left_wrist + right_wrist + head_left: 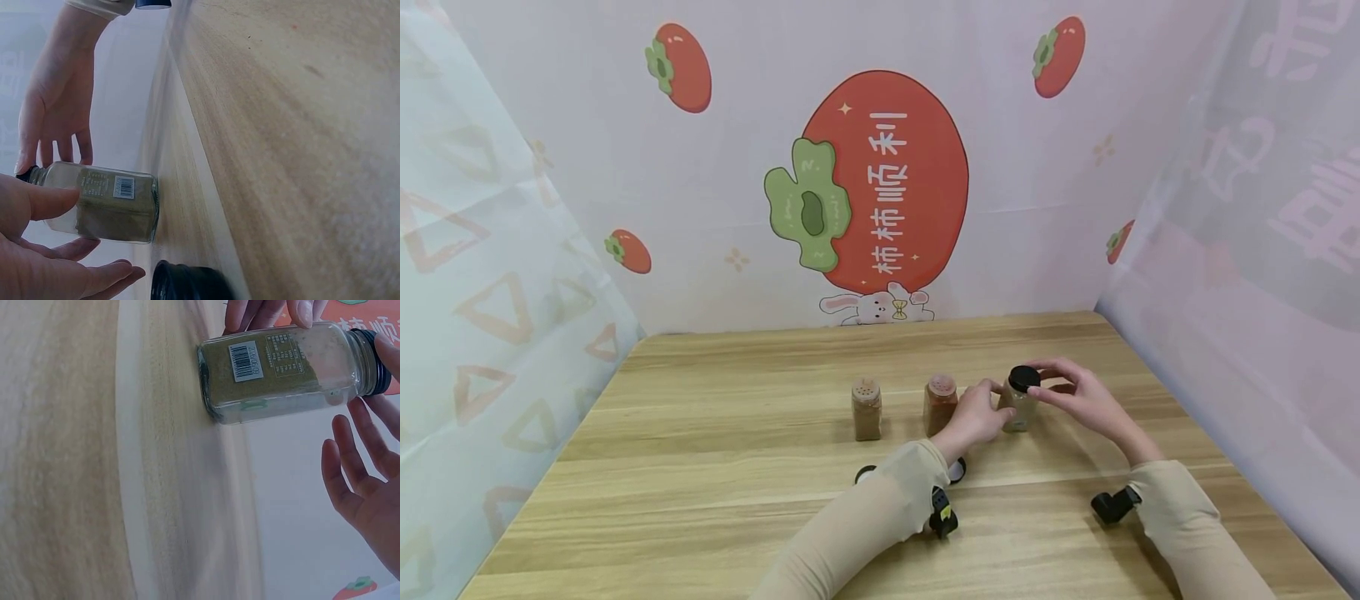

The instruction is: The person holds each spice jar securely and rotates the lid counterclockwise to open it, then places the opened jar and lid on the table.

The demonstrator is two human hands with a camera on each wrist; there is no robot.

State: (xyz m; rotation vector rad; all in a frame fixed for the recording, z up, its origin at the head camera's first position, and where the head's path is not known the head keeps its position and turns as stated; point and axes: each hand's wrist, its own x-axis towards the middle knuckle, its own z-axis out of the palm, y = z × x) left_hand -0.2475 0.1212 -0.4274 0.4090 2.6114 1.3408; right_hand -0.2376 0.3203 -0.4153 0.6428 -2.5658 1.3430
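A square glass spice jar (pixel 269 372) of greenish-brown powder, with a barcode label, stands at the right of the table under a black cap (pixel 1024 378). My left hand (pixel 976 417) holds the jar's body between thumb and fingers. On the cap, my right hand (pixel 1078 400) pinches with thumb and forefinger, its other fingers spread. To the left stand two more jars with bare perforated tops, one of reddish powder (pixel 938 412) and one of brown powder (pixel 867 417).
Two black caps lie on the wooden table (pixel 700 467) in front of the uncapped jars: one cap (pixel 957 471) by my left wrist, another cap (pixel 865 474) partly behind my left sleeve. Printed cloth walls (pixel 745 167) rise behind and at both sides.
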